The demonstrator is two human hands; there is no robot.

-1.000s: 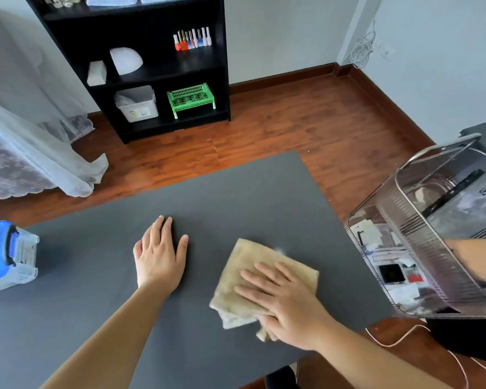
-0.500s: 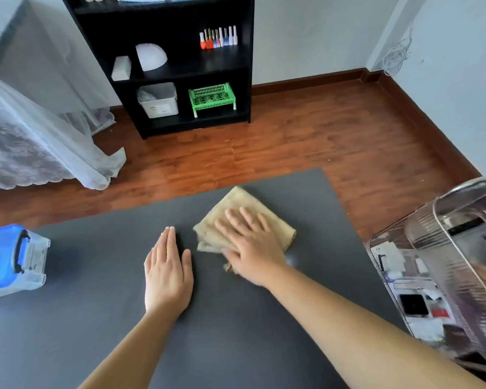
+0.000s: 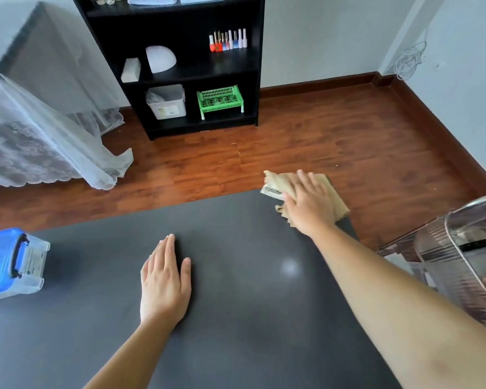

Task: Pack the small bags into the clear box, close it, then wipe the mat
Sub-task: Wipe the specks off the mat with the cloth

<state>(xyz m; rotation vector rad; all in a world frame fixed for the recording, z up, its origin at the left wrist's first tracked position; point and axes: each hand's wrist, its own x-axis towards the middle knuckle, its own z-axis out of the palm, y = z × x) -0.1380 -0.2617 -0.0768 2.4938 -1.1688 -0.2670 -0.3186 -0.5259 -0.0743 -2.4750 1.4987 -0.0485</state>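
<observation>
A dark grey mat [image 3: 236,290] covers the table in front of me. My right hand [image 3: 309,203] lies flat on a beige cloth [image 3: 334,200] at the mat's far right corner, pressing it down. My left hand [image 3: 164,282] rests flat on the middle of the mat with fingers together, holding nothing. The clear box with a blue lid [image 3: 11,262] stands closed at the left edge of the mat.
A clear ribbed chair [image 3: 460,265] stands close to the table's right side. Beyond the mat lies wooden floor, with a black shelf unit [image 3: 180,66] holding a green basket, a white bin and small bottles. A white lace curtain [image 3: 40,136] hangs at left.
My right hand has slid the cloth from the near middle of the mat away to the far right corner. The left hand has stayed put.
</observation>
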